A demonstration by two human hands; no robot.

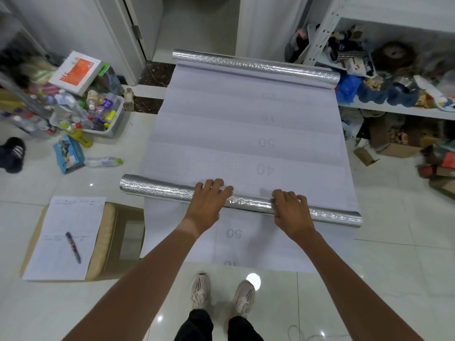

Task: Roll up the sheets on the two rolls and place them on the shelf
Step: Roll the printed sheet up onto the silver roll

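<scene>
Two silver foil rolls lie across the tiled floor with their white gridded sheets unrolled towards me. The near roll (160,190) lies crosswise on top of the long sheet (246,134) of the far roll (258,66). Its own sheet (246,242) runs towards my feet. My left hand (209,200) rests on top of the near roll near its middle, fingers bent over it. My right hand (293,210) lies over the same roll further right, fingers curled over its top. The white metal shelf (398,109) stands at the right, crowded with clutter.
A bin of plastic bottles (98,114) and a box (76,72) sit at the left. A loose bottle (103,161) lies on the floor. A paper with a pen (73,247) rests on cardboard at near left. Cardboard boxes (398,141) fill the space under the shelf.
</scene>
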